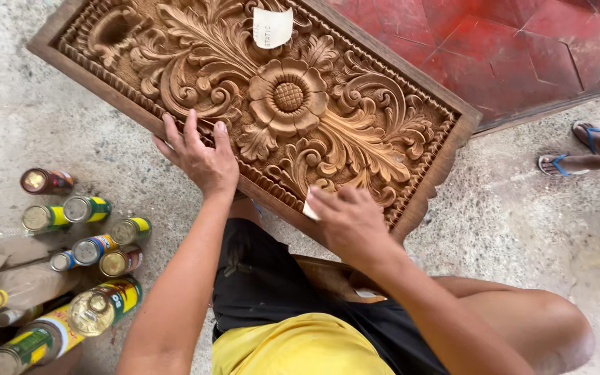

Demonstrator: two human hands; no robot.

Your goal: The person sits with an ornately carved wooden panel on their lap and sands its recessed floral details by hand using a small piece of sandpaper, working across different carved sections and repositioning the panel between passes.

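Observation:
A large carved wooden panel with a flower and leaf scrolls leans across my lap. My left hand lies flat on its near edge, fingers spread over the carved border. My right hand presses a small folded piece of sandpaper against the carving near the lower right leaves. A pale paper tag sits on the panel's upper part.
Several cans and bottles stand on the concrete floor at my left. A red tiled floor lies beyond the panel. Another person's feet in blue sandals stand at the right.

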